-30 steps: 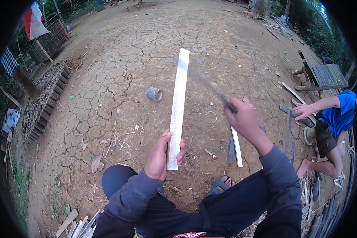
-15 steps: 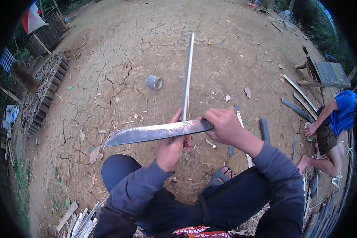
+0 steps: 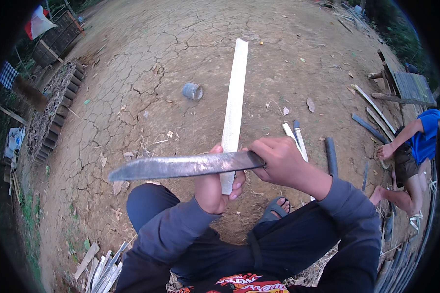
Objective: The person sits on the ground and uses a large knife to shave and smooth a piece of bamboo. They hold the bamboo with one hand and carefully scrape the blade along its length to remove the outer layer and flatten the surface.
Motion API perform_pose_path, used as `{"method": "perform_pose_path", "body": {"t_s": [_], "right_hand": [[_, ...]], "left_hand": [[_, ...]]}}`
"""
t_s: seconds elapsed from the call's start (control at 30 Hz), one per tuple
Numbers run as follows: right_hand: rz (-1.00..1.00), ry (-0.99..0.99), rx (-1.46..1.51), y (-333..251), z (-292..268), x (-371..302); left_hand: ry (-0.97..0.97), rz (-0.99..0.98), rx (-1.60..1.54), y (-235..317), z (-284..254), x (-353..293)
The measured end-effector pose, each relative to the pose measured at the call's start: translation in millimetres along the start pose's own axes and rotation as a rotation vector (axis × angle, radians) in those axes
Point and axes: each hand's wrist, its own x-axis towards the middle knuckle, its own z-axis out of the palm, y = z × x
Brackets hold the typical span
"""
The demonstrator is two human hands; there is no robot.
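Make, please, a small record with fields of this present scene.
Left grip: closed around the pale strip
Right grip: closed on the large knife
Knife direction: blade points left, across the strip in view; contact unclear
Ground: cracked soil
Beyond, left of strip: cylindrical container
Lower left: pile of strips
Far right: co-worker, blue shirt

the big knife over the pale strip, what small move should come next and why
Probably ease the knife forward, clear of the left hand, before any cut: in this view the blade crosses over that hand, which grips the pale strip near its close end, while the right hand holds the knife.
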Motion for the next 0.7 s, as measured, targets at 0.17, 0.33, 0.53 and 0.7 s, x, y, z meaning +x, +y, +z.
{"method": "perform_pose_path", "body": {"t_s": [0.17, 0.33, 0.53, 0.7], "right_hand": [[0.008, -0.024, 0.030, -8.1, 0.4, 1.0], [0.079, -0.019, 0.076, 2.5, 8.0, -0.3], [0.139, -0.019, 0.022, 3.7, -2.9, 3.2], [0.302, 0.110, -0.160, 36.3, -16.9, 1.0]], "left_hand": [[-0.001, -0.092, 0.077, 7.8, -15.3, 12.8], [-0.068, -0.044, 0.061, 7.3, -16.2, 8.8], [-0.155, -0.111, -0.123, 20.2, -31.4, 19.2], [-0.102, -0.018, -0.080, 51.1, -32.4, 21.5]]}}
